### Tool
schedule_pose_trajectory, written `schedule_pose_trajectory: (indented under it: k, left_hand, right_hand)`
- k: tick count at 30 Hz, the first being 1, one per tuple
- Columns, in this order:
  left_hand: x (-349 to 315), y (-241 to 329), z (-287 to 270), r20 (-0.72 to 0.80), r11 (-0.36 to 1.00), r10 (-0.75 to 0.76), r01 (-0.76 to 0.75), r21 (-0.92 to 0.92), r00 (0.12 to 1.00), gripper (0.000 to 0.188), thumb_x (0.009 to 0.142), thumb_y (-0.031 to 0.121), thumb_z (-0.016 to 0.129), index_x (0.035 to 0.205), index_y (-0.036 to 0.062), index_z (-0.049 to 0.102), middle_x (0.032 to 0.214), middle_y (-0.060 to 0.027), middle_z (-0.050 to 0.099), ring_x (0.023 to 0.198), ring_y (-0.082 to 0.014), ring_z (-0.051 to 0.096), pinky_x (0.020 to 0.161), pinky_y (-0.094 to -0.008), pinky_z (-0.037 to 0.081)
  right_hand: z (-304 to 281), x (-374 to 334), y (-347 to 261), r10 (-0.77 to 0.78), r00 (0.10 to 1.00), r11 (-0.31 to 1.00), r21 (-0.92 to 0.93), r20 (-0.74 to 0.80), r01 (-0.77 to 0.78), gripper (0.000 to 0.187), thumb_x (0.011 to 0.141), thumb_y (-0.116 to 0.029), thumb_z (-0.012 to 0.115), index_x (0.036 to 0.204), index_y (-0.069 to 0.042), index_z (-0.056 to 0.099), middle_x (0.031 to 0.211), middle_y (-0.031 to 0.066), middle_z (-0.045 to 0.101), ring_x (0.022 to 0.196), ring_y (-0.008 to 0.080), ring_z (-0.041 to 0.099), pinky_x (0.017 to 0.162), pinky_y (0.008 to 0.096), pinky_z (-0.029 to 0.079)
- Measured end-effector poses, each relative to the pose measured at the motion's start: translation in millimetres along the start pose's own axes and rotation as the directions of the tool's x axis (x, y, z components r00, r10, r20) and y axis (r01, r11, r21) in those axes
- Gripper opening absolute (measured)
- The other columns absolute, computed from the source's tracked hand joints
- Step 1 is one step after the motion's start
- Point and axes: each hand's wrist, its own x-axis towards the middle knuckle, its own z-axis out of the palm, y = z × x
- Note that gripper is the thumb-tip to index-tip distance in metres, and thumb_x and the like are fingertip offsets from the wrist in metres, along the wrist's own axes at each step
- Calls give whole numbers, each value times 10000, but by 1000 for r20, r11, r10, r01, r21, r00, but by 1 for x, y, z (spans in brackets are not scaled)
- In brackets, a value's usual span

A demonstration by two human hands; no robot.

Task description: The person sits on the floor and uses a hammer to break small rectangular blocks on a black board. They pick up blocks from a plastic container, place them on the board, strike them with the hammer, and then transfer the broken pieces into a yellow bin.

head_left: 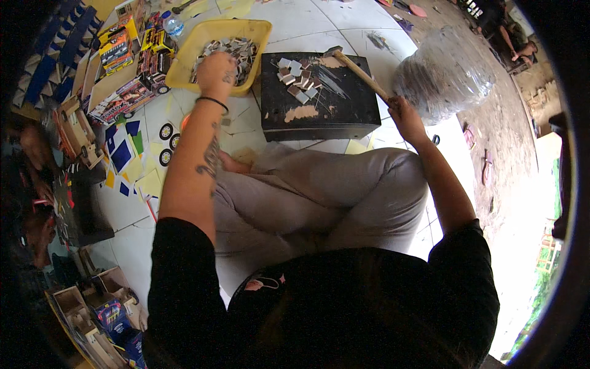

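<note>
My left hand reaches over the near edge of a yellow plastic basin; its fingers point down and are hidden. Inside the basin lies a heap of small flat pieces, some grey, some brown. In my right hand is the end of a hammer's wooden handle. The hammer slants across the far right of a black block, its head resting near the far edge. On the block's top are a pile of similar small pieces, several thin nails or wires and pale worn patches.
Toy trucks crowd the left, beside small black wheels and coloured paper scraps. A water bottle stands behind them. Right of the block sits a big plastic-wrapped bundle. Other people's limbs show at far left and upper right.
</note>
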Motion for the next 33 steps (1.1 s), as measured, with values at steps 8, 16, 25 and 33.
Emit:
schedule_pose_trajectory:
  k: [8,16,25,33]
  left_hand:
    - [14,-3,14,-33,978,-140,133,-162,990,283,773,346,642,788,68,693,812,-161,666,803,-327,647,711,-419,512]
    - [-48,111,18,255,922,-86,174,-345,963,340,690,388,752,763,64,680,775,-126,664,746,-297,642,670,-389,499]
    - [-61,108,32,135,706,-224,256,-660,965,203,726,180,759,791,31,638,752,-129,652,711,-280,634,668,-357,497]
    - [-75,112,22,9,929,-84,82,-362,996,293,709,336,757,835,80,691,813,-95,633,802,-272,619,717,-380,479]
  right_hand:
    - [0,14,-53,-327,938,925,-239,-115,294,284,788,-207,660,1024,-53,626,1043,177,575,1018,338,558,858,425,454]
    - [51,45,-158,-157,922,789,-517,354,333,136,794,-189,622,807,-69,683,906,118,660,921,276,622,805,418,482]
    - [48,61,-171,-92,942,814,-521,322,257,196,793,-239,627,863,-73,705,933,127,690,890,275,664,676,367,529]
    - [46,44,-163,-121,954,867,-439,276,237,208,713,-235,640,784,-47,693,860,157,678,852,302,662,746,408,527]
